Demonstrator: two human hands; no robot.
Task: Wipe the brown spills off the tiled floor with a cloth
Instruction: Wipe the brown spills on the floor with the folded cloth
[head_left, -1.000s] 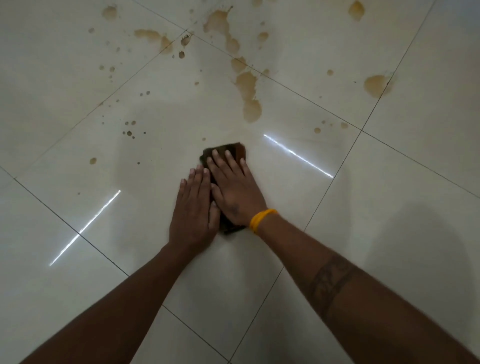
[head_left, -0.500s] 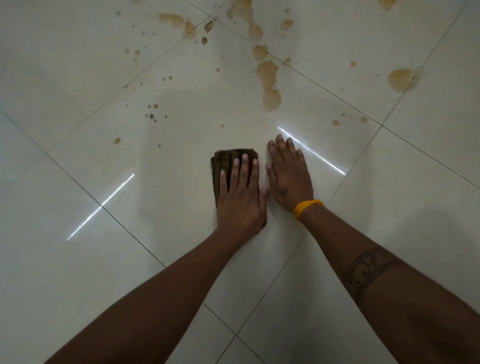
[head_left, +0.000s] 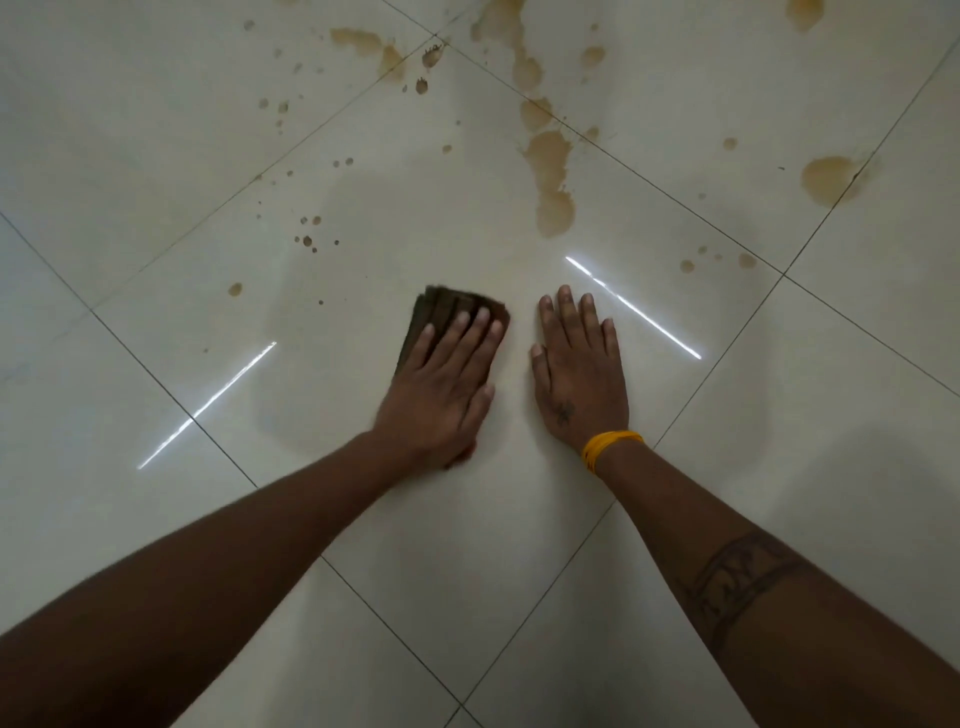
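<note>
The left hand (head_left: 441, 384) lies flat, its 4 fingers (head_left: 470, 332) extended and close together, pressing a folded brown cloth (head_left: 441, 312) onto the tiled floor (head_left: 156, 519). The right hand (head_left: 579, 374), just beside it, rests palm-down on bare tile, fingers slightly spread, holding nothing. Brown spills (head_left: 550, 176) lie beyond the fingertips. A yellow band (head_left: 605, 446) circles the right wrist.

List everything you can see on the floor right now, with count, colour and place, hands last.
Cloth: one, dark brown, folded, centre, flat on the floor.
Spills: many, brown; big trail top centre, a patch top right, small drops upper left.
Floor tiles: several, glossy white, dark grout lines, two light streaks reflected.
Wristband: one, yellow, on the right wrist.
Left hand: flat, pressing on the cloth.
Right hand: flat on bare tile beside the cloth, not touching it.
</note>
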